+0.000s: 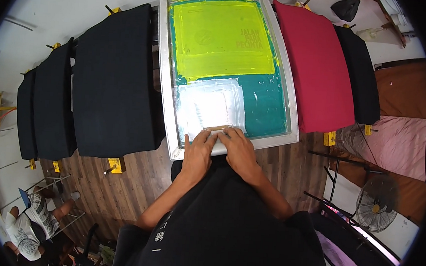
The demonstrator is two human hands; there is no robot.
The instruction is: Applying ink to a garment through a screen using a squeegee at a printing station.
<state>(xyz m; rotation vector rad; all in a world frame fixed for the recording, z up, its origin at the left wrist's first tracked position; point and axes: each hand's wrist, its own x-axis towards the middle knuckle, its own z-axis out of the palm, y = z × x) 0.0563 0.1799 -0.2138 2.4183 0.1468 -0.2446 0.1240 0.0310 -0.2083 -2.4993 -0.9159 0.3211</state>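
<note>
**Both hands clamped on a squeegee at the near edge of a print screen**

The fingers [211, 137] of the left hand [199, 152] lie pressed together and curled over the top of a squeegee [218, 129], and the right hand [239, 149] grips it the same way just beside, the two hands touching. The squeegee lies crosswise inside the screen frame [163, 75], close to its near edge, at the foot of a bright patch of white ink [210, 105] on the teal mesh [267, 99]. Toward the far edge the mesh carries a yellow-green rectangle [222, 37]. A red garment [316, 66] lies on the platen just right of the frame, with a black one [360, 74] beyond it. Left of the frame, black garments [113, 76] cover three more platens. Below is a wooden floor [120, 191]; a fan [376, 206] stands at the right.
</note>
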